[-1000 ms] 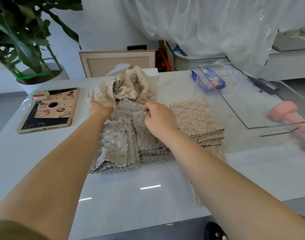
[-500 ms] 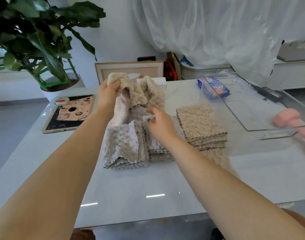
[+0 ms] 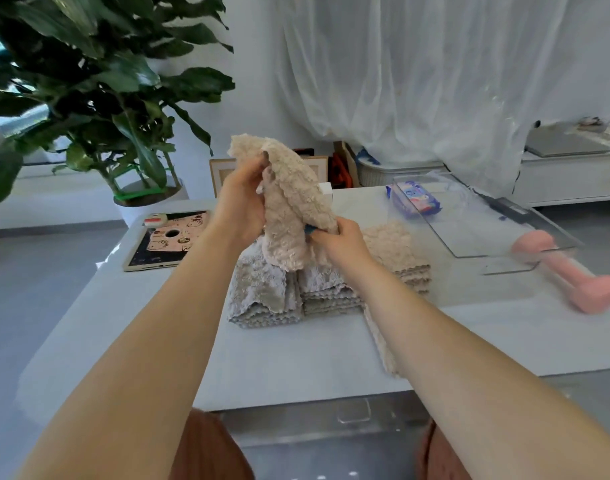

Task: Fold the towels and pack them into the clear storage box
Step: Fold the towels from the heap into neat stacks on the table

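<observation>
A crumpled beige towel [image 3: 289, 202] hangs in the air above the table. My left hand [image 3: 243, 199] grips its upper part. My right hand [image 3: 338, 240] pinches its lower right corner, where a blue tag shows. Beneath them lie a grey pile of towels [image 3: 262, 296] and a folded stack [image 3: 331, 296]. Another folded beige stack [image 3: 397, 251] sits to the right. The clear storage box [image 3: 476, 220] stands at the right rear of the white table [image 3: 296, 362].
A pink dumbbell [image 3: 570, 271] lies at the right beside the box. A blue packet [image 3: 414, 199] sits at the box's far end. A tablet in a cartoon case [image 3: 168, 240] lies on the left. A potted plant [image 3: 99, 98] stands behind it.
Both hands have lifted the beige towel up off the pile; my left hand rose higher, and my right hand left the stack and now pinches the towel's corner.
</observation>
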`<action>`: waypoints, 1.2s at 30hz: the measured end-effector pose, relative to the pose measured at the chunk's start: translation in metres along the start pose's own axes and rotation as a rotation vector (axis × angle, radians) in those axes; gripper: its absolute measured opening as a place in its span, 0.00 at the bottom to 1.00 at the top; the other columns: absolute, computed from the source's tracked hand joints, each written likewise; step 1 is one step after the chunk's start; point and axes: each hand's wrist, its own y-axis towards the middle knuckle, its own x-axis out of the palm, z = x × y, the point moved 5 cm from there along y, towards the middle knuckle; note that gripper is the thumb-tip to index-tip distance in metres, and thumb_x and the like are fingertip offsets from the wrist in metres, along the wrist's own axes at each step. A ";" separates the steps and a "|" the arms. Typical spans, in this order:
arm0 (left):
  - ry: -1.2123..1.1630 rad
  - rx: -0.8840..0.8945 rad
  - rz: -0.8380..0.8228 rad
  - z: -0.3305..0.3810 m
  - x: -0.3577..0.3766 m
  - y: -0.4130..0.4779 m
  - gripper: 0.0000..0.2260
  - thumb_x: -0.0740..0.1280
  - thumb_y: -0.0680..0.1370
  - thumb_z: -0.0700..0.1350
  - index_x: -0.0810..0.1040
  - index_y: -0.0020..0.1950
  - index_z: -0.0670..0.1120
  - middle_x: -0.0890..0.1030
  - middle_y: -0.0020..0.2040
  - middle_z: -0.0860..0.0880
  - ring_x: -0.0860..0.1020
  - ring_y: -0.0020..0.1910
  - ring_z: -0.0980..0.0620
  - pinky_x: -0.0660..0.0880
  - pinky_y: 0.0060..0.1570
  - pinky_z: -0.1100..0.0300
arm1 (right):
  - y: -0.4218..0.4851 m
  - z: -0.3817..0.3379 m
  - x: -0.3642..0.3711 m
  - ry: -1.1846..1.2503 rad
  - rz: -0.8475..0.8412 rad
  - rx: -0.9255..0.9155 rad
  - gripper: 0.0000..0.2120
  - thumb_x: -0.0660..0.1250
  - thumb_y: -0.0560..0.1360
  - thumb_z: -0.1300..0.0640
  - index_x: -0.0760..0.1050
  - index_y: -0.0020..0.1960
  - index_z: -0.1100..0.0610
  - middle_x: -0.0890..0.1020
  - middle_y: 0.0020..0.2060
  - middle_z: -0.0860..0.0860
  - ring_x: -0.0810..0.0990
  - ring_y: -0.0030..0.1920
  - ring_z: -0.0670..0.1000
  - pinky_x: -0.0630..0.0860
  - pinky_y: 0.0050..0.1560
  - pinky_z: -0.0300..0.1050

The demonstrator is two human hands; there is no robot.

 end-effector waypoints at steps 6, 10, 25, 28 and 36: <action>0.274 -0.138 0.366 -0.046 -0.025 -0.028 0.05 0.71 0.73 0.36 0.78 0.48 0.42 0.83 0.47 0.43 0.82 0.51 0.42 0.80 0.50 0.50 | -0.030 0.016 -0.026 -0.039 0.028 0.259 0.12 0.70 0.70 0.62 0.75 0.52 0.58 0.81 0.46 0.56 0.81 0.44 0.55 0.77 0.39 0.44; 0.315 -0.204 0.559 -0.064 -0.040 -0.047 0.13 0.73 0.72 0.37 0.70 0.37 0.48 0.79 0.41 0.46 0.80 0.42 0.46 0.79 0.41 0.56 | -0.044 0.029 -0.033 -0.297 -0.106 0.487 0.23 0.70 0.69 0.62 0.69 0.62 0.58 0.78 0.40 0.57 0.77 0.34 0.54 0.72 0.28 0.38; 0.454 -0.357 0.675 -0.103 -0.089 -0.072 0.10 0.54 0.75 0.35 0.69 0.37 0.45 0.69 0.35 0.44 0.68 0.33 0.49 0.66 0.34 0.57 | -0.053 0.054 -0.048 0.201 -0.077 0.658 0.09 0.66 0.77 0.51 0.79 0.47 0.57 0.83 0.34 0.54 0.82 0.34 0.53 0.78 0.42 0.47; 0.332 -0.405 0.703 -0.118 -0.098 -0.074 0.14 0.49 0.75 0.36 0.74 0.43 0.44 0.75 0.43 0.43 0.73 0.37 0.47 0.72 0.43 0.50 | -0.055 0.052 -0.049 0.193 -0.092 0.676 0.10 0.67 0.76 0.51 0.79 0.52 0.58 0.84 0.34 0.54 0.83 0.31 0.53 0.79 0.37 0.46; 0.343 -0.586 0.421 -0.122 -0.053 -0.076 0.17 0.74 0.69 0.50 0.79 0.53 0.43 0.84 0.48 0.43 0.84 0.45 0.43 0.81 0.46 0.45 | -0.054 0.044 -0.055 0.364 -0.078 0.654 0.11 0.72 0.72 0.49 0.83 0.46 0.57 0.85 0.42 0.56 0.82 0.42 0.55 0.73 0.62 0.53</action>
